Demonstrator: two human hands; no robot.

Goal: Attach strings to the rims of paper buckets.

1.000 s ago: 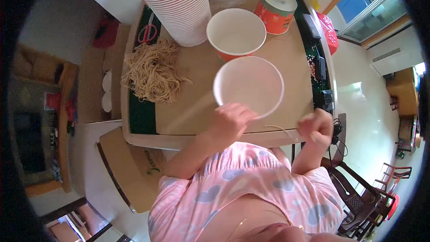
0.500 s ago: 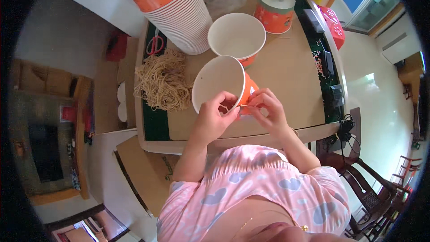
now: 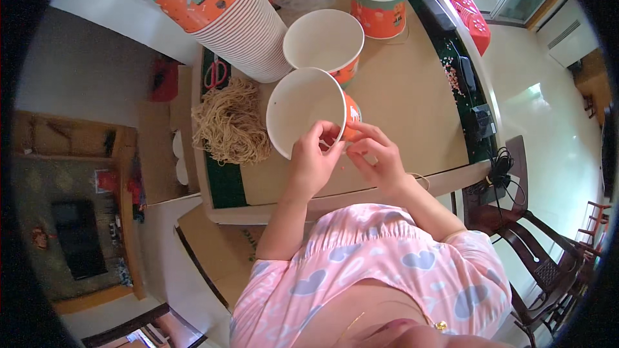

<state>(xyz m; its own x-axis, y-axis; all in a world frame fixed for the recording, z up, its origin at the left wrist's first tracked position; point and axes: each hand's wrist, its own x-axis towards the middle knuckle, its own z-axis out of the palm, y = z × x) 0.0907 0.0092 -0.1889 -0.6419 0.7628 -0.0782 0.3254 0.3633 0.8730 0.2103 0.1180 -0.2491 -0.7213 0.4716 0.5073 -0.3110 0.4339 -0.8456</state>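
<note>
A white-lined orange paper bucket [image 3: 303, 109] lies tilted in front of me, its open mouth facing up and toward me. My left hand [image 3: 314, 158] is closed on its near rim, fingers inside and thumb outside. Close beside it, my right hand [image 3: 376, 154] is pinched at the bucket's outer wall. A thin tan string [image 3: 420, 179] loops out past my right wrist; its end between my fingertips is mostly hidden. Just behind stands a second open bucket [image 3: 325, 42]. A heap of tan string [image 3: 232, 122] lies to the left.
A tall stack of nested buckets [image 3: 245, 29] leans at the far left, near red-handled scissors [image 3: 216, 74]. At the back stands a bucket with a white top [image 3: 379, 9]. Black adapters [image 3: 480, 121] and cables [image 3: 500, 171] line the table's right edge. A dark chair [image 3: 535, 245] stands at right.
The view has shifted slightly. My hands remain together at the bucket's rim, with the right fingers now drawn closer to the left thumb. The bucket is still tilted.
</note>
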